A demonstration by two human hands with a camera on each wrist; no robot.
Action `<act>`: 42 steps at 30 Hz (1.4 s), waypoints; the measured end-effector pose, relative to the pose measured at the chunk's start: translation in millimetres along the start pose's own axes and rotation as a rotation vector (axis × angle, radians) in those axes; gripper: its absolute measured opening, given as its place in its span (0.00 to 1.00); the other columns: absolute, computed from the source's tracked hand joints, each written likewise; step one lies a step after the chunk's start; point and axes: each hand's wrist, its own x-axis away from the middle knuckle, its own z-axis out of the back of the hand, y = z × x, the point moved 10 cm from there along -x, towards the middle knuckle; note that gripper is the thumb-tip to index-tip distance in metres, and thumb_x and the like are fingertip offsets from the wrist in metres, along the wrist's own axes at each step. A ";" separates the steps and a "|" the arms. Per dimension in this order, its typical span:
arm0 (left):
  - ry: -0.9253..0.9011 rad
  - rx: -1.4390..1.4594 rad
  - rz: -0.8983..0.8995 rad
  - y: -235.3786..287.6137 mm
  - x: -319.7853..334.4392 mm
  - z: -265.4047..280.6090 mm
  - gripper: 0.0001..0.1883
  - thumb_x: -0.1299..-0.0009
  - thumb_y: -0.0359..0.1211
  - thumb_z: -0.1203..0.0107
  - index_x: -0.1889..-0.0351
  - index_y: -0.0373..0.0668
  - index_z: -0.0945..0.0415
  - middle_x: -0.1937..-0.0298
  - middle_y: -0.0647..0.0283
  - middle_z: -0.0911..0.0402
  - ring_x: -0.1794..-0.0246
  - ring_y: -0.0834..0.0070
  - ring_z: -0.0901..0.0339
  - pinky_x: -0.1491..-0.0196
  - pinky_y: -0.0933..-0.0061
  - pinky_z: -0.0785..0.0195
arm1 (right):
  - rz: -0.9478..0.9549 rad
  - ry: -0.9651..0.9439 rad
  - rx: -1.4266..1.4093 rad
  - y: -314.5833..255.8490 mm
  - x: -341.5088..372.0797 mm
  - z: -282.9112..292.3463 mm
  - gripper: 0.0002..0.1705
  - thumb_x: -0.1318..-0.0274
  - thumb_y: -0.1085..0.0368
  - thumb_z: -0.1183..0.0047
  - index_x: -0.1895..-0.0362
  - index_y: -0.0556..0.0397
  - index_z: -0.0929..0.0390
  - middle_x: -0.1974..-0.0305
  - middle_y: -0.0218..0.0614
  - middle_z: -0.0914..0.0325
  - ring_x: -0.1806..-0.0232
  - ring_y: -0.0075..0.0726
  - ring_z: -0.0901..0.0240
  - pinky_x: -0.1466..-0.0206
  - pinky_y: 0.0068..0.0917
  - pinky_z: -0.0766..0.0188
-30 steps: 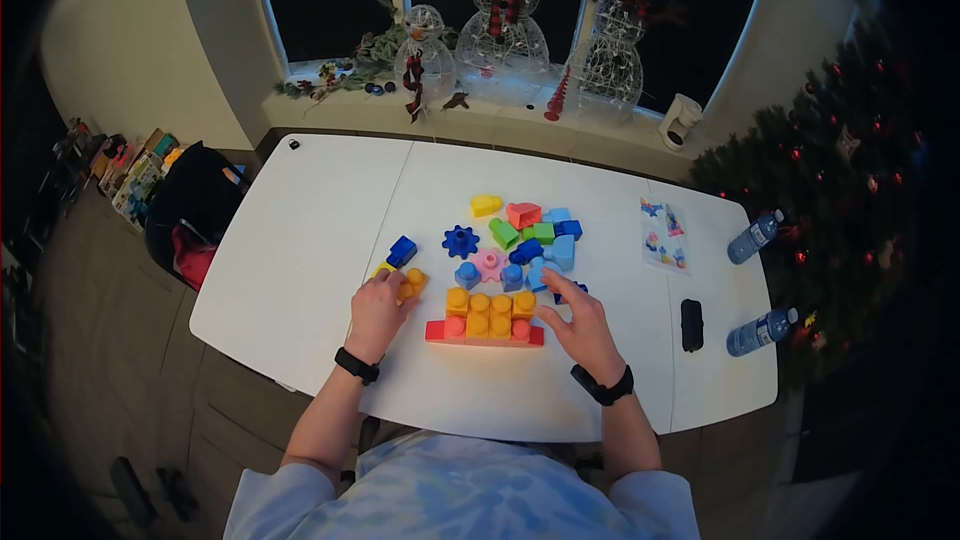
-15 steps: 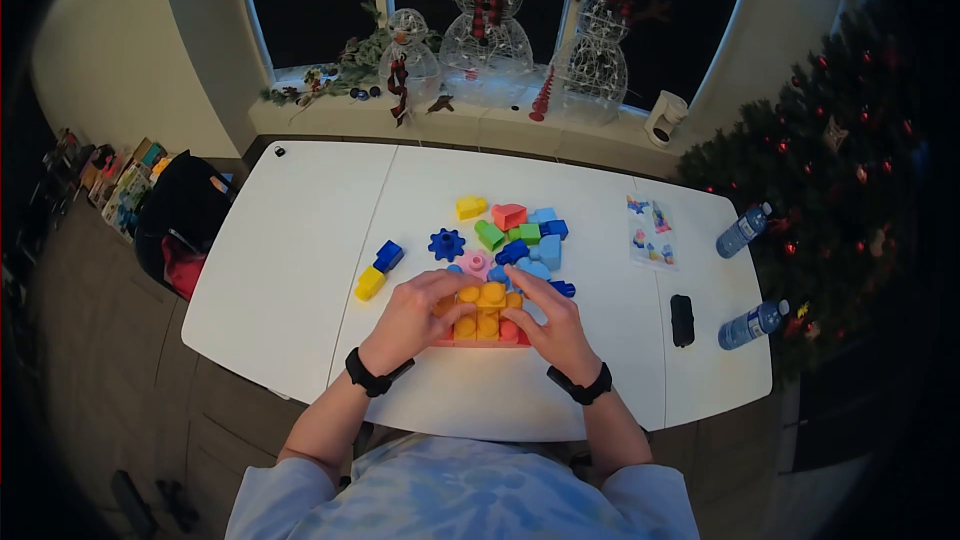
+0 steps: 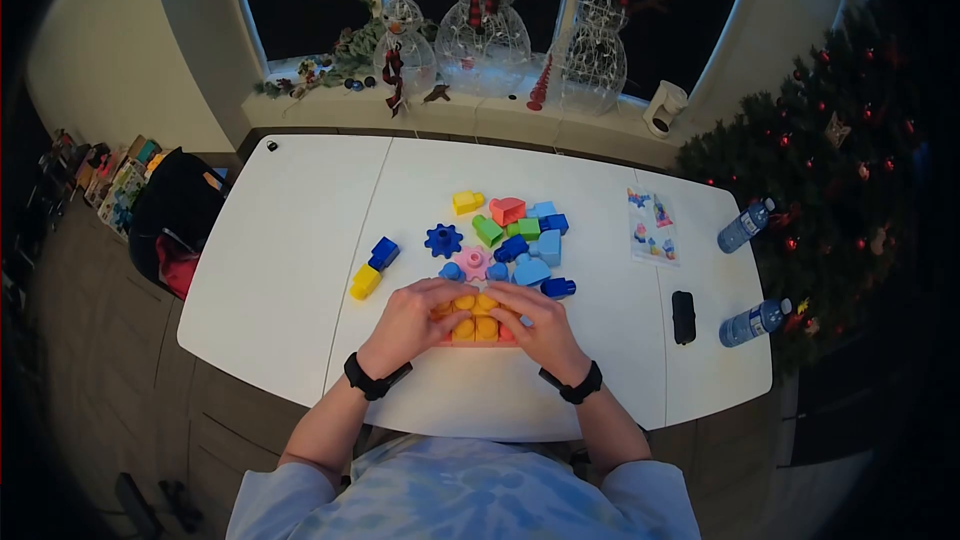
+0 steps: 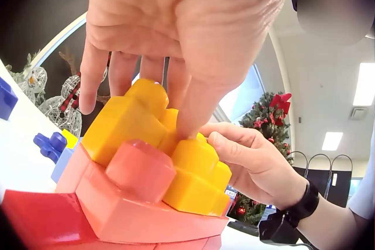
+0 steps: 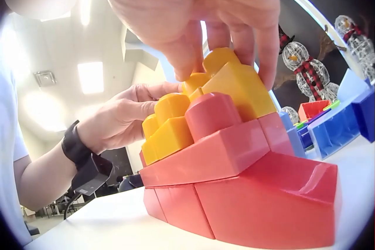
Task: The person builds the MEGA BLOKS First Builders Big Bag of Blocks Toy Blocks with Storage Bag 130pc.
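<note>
Several toy building bricks form a stepped structure on the table. It has a red base (image 5: pixel 263 203), coral pink bricks (image 4: pixel 140 218) over that, and yellow bricks (image 3: pixel 476 328) on top. My left hand (image 3: pixel 402 325) pinches a yellow brick (image 4: pixel 120 127) at the left of the top, thumb in front and fingers behind. From the other side, my right hand (image 3: pixel 548 332) pinches a yellow brick (image 5: pixel 243 89), its thumb at the near studs. In the head view both hands partly hide the structure, and their fingertips come close together over its middle.
Behind the structure lie loose bricks, among them a dark blue gear (image 3: pixel 444 240), a pink gear (image 3: pixel 474 262) and a green brick (image 3: pixel 488 231). A blue brick (image 3: pixel 383 253) and yellow brick (image 3: pixel 366 282) lie left. Rightward are a picture sheet (image 3: pixel 653 227), black case (image 3: pixel 683 317) and water bottles (image 3: pixel 755 323).
My left hand has moved right from the loose bricks, bringing a yellow brick onto the structure. My right hand has shifted left, closer to the left hand, and its fingers have closed in.
</note>
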 end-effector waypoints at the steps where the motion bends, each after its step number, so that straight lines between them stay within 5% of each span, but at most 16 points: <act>1: -0.001 0.027 0.009 -1.6 -0.3 -0.9 0.18 0.36 0.25 0.31 0.47 0.42 0.14 0.54 0.56 0.12 0.58 0.62 0.13 0.53 0.69 0.19 | -0.004 -0.003 0.000 1.5 0.6 -1.5 0.17 0.37 0.68 0.37 0.44 0.54 0.15 0.44 0.43 0.15 0.47 0.46 0.16 0.43 0.35 0.19; 14: 0.001 0.247 0.098 -29.7 4.4 -14.5 0.18 0.35 0.24 0.32 0.46 0.41 0.14 0.52 0.57 0.10 0.43 0.60 0.16 0.40 0.64 0.23 | -0.062 0.005 -0.110 14.7 -0.2 -5.0 0.14 0.38 0.71 0.36 0.48 0.56 0.15 0.48 0.45 0.14 0.46 0.47 0.15 0.45 0.35 0.18; 17: -0.016 0.262 0.100 -34.4 5.3 -15.7 0.20 0.35 0.25 0.31 0.44 0.42 0.14 0.46 0.56 0.12 0.41 0.60 0.17 0.39 0.64 0.23 | -0.084 -0.027 -0.134 19.6 2.1 -9.2 0.15 0.38 0.71 0.36 0.46 0.56 0.16 0.45 0.46 0.16 0.45 0.47 0.16 0.44 0.36 0.19; 19: -0.104 0.302 0.085 -35.4 6.7 -21.2 0.31 0.37 0.29 0.27 0.34 0.43 0.21 0.35 0.53 0.19 0.33 0.59 0.23 0.33 0.62 0.28 | -0.097 -0.050 -0.149 21.0 2.6 -9.1 0.17 0.37 0.70 0.36 0.45 0.56 0.16 0.42 0.46 0.18 0.43 0.48 0.17 0.43 0.37 0.19; 23: -0.091 0.289 0.015 -30.5 16.2 -7.6 0.47 0.40 0.34 0.23 0.22 0.45 0.36 0.24 0.52 0.31 0.25 0.55 0.32 0.28 0.58 0.34 | -0.116 -0.190 -0.106 13.8 6.1 -1.7 0.36 0.41 0.64 0.31 0.30 0.51 0.29 0.26 0.48 0.34 0.27 0.51 0.33 0.30 0.42 0.30; 25: -0.186 0.345 0.125 -47.1 27.6 -19.3 0.61 0.46 0.34 0.19 0.17 0.43 0.50 0.19 0.52 0.41 0.22 0.59 0.36 0.21 0.59 0.43 | -0.107 -0.214 -0.077 7.8 11.8 0.1 0.45 0.43 0.62 0.29 0.24 0.50 0.36 0.22 0.48 0.40 0.22 0.52 0.40 0.25 0.42 0.35; 27: -0.208 0.334 0.133 -52.6 33.0 -27.1 0.62 0.45 0.32 0.19 0.17 0.43 0.52 0.19 0.52 0.41 0.22 0.59 0.36 0.21 0.59 0.42 | -0.177 -0.302 -0.093 11.9 21.9 -10.2 0.59 0.47 0.60 0.26 0.18 0.51 0.50 0.19 0.49 0.47 0.18 0.53 0.49 0.22 0.43 0.40; 34: -0.171 0.320 0.195 -65.2 38.1 -43.2 0.58 0.40 0.24 0.25 0.17 0.40 0.56 0.21 0.48 0.40 0.23 0.59 0.35 0.25 0.63 0.35 | -0.149 -0.249 0.003 17.1 26.5 -19.0 0.57 0.44 0.66 0.29 0.18 0.53 0.54 0.19 0.53 0.49 0.19 0.57 0.48 0.23 0.44 0.38; 42: -0.169 0.280 0.175 -63.5 40.9 -40.1 0.62 0.42 0.30 0.22 0.16 0.40 0.59 0.18 0.50 0.44 0.19 0.56 0.42 0.22 0.58 0.42 | -0.155 -0.268 0.044 15.2 24.2 -21.0 0.56 0.42 0.64 0.31 0.18 0.55 0.55 0.19 0.54 0.52 0.19 0.60 0.49 0.22 0.45 0.40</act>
